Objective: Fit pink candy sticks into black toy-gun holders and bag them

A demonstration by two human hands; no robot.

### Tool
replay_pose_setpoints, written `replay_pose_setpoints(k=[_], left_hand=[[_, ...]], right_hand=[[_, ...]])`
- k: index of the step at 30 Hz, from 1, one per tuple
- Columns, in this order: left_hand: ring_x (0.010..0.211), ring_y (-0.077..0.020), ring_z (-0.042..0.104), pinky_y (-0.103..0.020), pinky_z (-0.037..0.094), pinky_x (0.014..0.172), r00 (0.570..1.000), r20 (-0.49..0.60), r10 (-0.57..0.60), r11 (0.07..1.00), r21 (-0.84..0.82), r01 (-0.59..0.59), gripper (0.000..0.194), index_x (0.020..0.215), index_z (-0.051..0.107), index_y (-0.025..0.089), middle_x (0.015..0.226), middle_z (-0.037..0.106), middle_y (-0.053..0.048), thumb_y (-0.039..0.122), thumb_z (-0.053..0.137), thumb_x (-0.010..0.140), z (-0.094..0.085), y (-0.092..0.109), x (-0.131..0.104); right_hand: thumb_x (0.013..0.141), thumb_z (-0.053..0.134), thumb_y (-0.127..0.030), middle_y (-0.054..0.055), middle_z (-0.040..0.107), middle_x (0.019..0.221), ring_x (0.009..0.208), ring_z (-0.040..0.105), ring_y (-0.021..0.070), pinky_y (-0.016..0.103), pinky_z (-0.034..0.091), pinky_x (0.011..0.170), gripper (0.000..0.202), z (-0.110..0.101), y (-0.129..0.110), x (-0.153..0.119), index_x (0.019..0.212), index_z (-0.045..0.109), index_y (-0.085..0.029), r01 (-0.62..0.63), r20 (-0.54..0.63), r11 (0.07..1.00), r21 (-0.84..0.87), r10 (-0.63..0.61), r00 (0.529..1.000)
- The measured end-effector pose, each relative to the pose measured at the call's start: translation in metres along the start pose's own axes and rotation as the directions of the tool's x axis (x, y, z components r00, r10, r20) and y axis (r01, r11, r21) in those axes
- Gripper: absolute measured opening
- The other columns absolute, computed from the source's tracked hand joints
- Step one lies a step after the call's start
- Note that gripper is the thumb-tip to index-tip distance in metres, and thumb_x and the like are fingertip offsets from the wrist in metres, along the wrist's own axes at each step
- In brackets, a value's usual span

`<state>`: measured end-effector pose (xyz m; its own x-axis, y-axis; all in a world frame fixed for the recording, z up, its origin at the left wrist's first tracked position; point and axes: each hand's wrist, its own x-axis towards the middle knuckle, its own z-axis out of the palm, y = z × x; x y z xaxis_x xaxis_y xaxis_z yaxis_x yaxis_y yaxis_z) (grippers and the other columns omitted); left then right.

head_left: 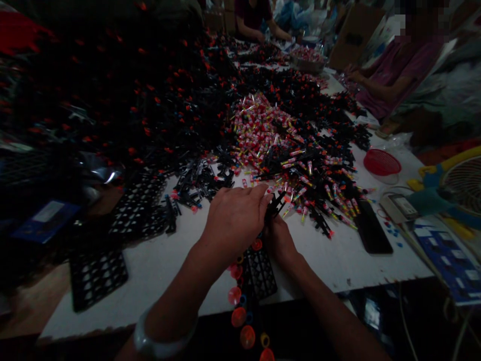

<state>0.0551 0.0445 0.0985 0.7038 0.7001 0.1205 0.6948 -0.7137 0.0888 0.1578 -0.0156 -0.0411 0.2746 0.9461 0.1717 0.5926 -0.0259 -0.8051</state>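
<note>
Translucent orange plastic discs point(247, 337) lie nearest; our left hand point(233, 213) and right hand point(282, 240) apparently pinch a black angular plastic piece point(277, 204), which loosened fingers could drop.

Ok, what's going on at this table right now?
The left hand and right hand meet around a small black piece, fingers partly hidden, above a black tray on the white table. Beyond them lies a heap of bright tubes, with many dark pieces around it. Two other people are farther off, one at the back, one to the right.
</note>
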Motion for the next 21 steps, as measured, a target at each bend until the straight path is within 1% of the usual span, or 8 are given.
replay_pose_setpoints(k=[5, 8, 9, 11, 13, 15, 17, 21], left_hand=[[0.1, -0.0246, 0.062, -0.037, 0.042, 0.083, 0.999, -0.037, -0.004, 0.999, -0.047, 0.002, 0.053, 0.138, 0.039, 0.022, 0.112, 0.068, -0.007, 0.05, 0.025, 0.095, 0.0, 0.001, -0.001], [0.098, -0.0231, 0.062, -0.036, 0.041, 0.082, 0.999, -0.016, 0.042, 0.998, -0.052, -0.043, 0.045, 0.125, 0.054, 0.025, 0.109, 0.069, -0.004, 0.045, 0.025, 0.096, 0.001, -0.001, 0.0], [0.097, -0.0224, 0.063, -0.035, 0.041, 0.081, 0.998, -0.007, 0.056, 0.997, -0.052, -0.056, 0.045, 0.117, 0.059, 0.026, 0.106, 0.07, -0.003, 0.044, 0.024, 0.096, 0.001, -0.001, 0.0], [0.093, -0.0217, 0.063, -0.034, 0.041, 0.078, 0.998, -0.002, 0.063, 0.997, -0.042, -0.063, 0.047, 0.108, 0.064, 0.025, 0.1, 0.071, -0.002, 0.043, 0.022, 0.097, 0.001, -0.001, 0.001], [0.091, -0.0216, 0.064, -0.034, 0.041, 0.076, 0.999, -0.006, 0.05, 0.998, -0.029, -0.05, 0.048, 0.104, 0.065, 0.025, 0.097, 0.072, -0.003, 0.044, 0.022, 0.097, 0.001, -0.001, 0.002], [0.09, -0.0217, 0.064, -0.034, 0.041, 0.074, 0.999, -0.01, 0.038, 0.999, -0.024, -0.038, 0.048, 0.103, 0.065, 0.025, 0.095, 0.072, -0.003, 0.044, 0.022, 0.097, 0.0, 0.0, 0.002], [0.089, -0.022, 0.064, -0.034, 0.041, 0.073, 0.999, -0.009, 0.033, 0.999, -0.027, -0.033, 0.048, 0.103, 0.065, 0.025, 0.095, 0.072, -0.003, 0.043, 0.021, 0.097, -0.001, 0.0, 0.001], [0.088, -0.0223, 0.064, -0.034, 0.041, 0.072, 0.999, -0.01, 0.035, 0.999, -0.03, -0.035, 0.047, 0.102, 0.065, 0.025, 0.094, 0.072, -0.003, 0.043, 0.022, 0.096, -0.001, 0.0, -0.001]], right_hand=[[0.087, 0.045, -0.021, 0.008, 0.063, 0.102, 0.081, 0.06, 0.0214, 0.03, 0.047, 0.067, 0.029, 0.003, -0.001, -0.001, 0.115, 0.052, -0.019, -0.052, 0.114, 0.978, -0.2, 0.076, 0.991], [0.083, 0.048, -0.015, 0.003, 0.064, 0.093, 0.08, 0.06, 0.018, 0.026, 0.046, 0.069, 0.024, -0.018, 0.009, 0.014, 0.104, 0.058, -0.022, 0.04, 0.187, 0.975, -0.219, 0.002, 0.982], [0.083, 0.049, -0.014, 0.003, 0.064, 0.092, 0.082, 0.059, 0.0175, 0.026, 0.046, 0.073, 0.021, -0.031, 0.012, 0.023, 0.1, 0.059, -0.021, 0.067, 0.152, 0.967, -0.247, -0.03, 0.988], [0.087, 0.048, -0.017, 0.006, 0.061, 0.098, 0.09, 0.058, 0.0186, 0.028, 0.045, 0.079, 0.018, -0.058, 0.018, 0.042, 0.1, 0.059, -0.019, 0.021, -0.033, 0.92, -0.391, -0.036, 0.999], [0.089, 0.049, -0.023, 0.012, 0.055, 0.11, 0.096, 0.057, 0.0223, 0.03, 0.045, 0.076, 0.022, -0.082, 0.02, 0.061, 0.108, 0.057, -0.016, -0.173, -0.241, 0.801, -0.573, 0.038, 0.97], [0.089, 0.048, -0.023, 0.016, 0.051, 0.114, 0.093, 0.059, 0.0245, 0.031, 0.045, 0.07, 0.023, -0.095, 0.019, 0.073, 0.108, 0.058, -0.012, -0.307, -0.295, 0.647, -0.698, 0.131, 0.946], [0.09, 0.046, -0.021, 0.015, 0.053, 0.11, 0.086, 0.06, 0.0231, 0.03, 0.044, 0.066, 0.02, -0.098, 0.015, 0.074, 0.101, 0.06, -0.012, -0.298, -0.226, 0.579, -0.759, 0.196, 0.954], [0.088, 0.049, -0.024, 0.009, 0.058, 0.098, 0.083, 0.06, 0.0188, 0.027, 0.042, 0.069, 0.015, -0.094, 0.012, 0.05, 0.091, 0.061, -0.016, -0.209, -0.095, 0.67, -0.712, 0.203, 0.975]])
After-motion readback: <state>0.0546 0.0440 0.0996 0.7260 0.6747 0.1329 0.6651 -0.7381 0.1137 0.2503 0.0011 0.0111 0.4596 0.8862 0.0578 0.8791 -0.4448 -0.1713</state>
